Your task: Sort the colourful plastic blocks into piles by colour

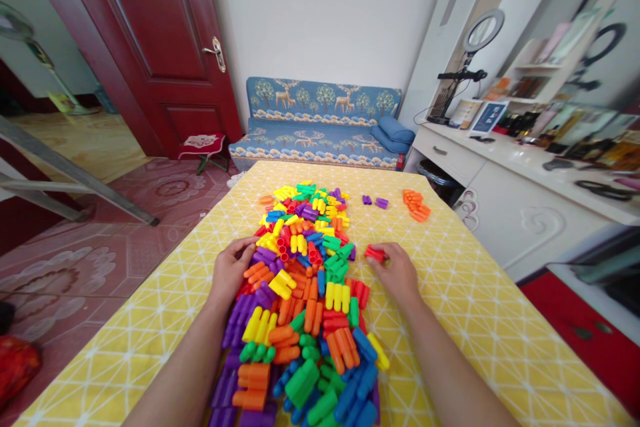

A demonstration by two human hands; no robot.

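Note:
A long heap of plastic building pieces point(300, 300), made of joined rounded tubes in red, orange, yellow, green, blue and purple, runs down the middle of the table. At its left edge is my left hand point(233, 270), fingers bent and closed against the pieces. Whatever its fingertips may hold is hidden. On the right side, a little apart from the heap, my right hand point(399, 275) pinches a red building piece point(375, 253) between thumb and fingers, just over the tabletop.
The table point(450, 293) has a yellow cloth with white lines. Two purple pieces point(375, 201) and a small group of orange pieces point(415, 205) lie at its far right. Beyond stands a blue sofa point(320, 130); a white dresser point(520, 200) is on the right, a stool point(203, 145) at left.

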